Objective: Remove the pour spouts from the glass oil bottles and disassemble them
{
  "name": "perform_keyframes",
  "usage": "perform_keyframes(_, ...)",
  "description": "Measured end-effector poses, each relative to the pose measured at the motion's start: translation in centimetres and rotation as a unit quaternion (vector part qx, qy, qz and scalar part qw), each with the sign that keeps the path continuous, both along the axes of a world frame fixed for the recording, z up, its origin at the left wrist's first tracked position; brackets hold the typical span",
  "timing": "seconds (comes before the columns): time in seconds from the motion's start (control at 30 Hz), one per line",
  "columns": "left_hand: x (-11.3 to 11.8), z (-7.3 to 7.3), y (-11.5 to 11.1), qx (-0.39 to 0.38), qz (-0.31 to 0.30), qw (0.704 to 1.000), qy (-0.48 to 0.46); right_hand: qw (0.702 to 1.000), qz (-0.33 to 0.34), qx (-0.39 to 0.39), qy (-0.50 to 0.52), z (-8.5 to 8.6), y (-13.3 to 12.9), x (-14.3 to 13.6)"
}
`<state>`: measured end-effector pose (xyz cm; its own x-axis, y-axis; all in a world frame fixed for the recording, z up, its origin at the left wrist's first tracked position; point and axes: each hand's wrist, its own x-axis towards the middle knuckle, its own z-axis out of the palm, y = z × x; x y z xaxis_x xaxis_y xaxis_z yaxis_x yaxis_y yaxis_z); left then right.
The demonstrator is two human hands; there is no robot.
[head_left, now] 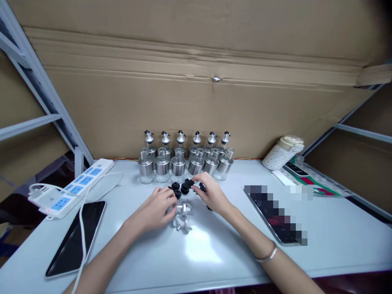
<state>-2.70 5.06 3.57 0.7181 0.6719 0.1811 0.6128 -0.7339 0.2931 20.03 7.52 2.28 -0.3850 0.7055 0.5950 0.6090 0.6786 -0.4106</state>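
My left hand (pixel 159 206) is curled over the table, thumb and fingers closed about the edge of a shiny silver spout cap (pixel 184 209). More silver caps (pixel 183 223) lie just below it. Between thumb and forefinger, my right hand (pixel 210 191) pinches a small black plastic stopper (pixel 190 183). Several round black stoppers (pixel 175 186) are grouped between the hands, partly hidden by my left fingers. Other black pieces show under my right palm. Behind the hands stands a front row of glass bottles (pixel 178 165) with steel bands and open necks.
A back row of bottles wears silver pourers (pixel 181 136) against the cardboard wall (pixel 196 110). At left lie a power strip (pixel 79 185), a white cable (pixel 82 228) and a dark tablet (pixel 78 239). At right are a pixelated device (pixel 275 216) and a tilted white tumbler (pixel 280 155).
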Motion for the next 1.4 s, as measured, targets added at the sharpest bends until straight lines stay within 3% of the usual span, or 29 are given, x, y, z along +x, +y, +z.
perform_keyframes(0.3,-0.1,-0.4,0.2,-0.011,0.019,1.000,-0.006,0.985,0.010,-0.017,-0.172,1.0,2.0,-2.9)
perform_keyframes(0.47,0.4,-0.8,0.1,-0.017,0.001,0.999,-0.041,0.974,0.038,-0.035,-0.222,0.7,2.4,-3.7)
perform_keyframes(0.6,1.2,-1.6,-0.5,-0.009,-0.053,0.998,-0.036,0.978,0.062,-0.041,-0.193,0.0,2.5,-3.4)
perform_keyframes(0.9,2.0,-3.0,-0.9,-0.001,-0.065,0.998,0.004,0.986,0.089,-0.038,-0.134,-0.4,2.4,-3.1)
perform_keyframes(1.27,2.2,-2.7,-0.9,-0.004,-0.057,0.998,0.003,0.995,0.083,0.050,-0.006,1.4,3.1,-2.8)
perform_keyframes(1.4,2.1,-2.9,-0.9,-0.006,-0.062,0.998,-0.007,0.986,-0.024,0.143,0.087,4.1,3.9,-1.6)
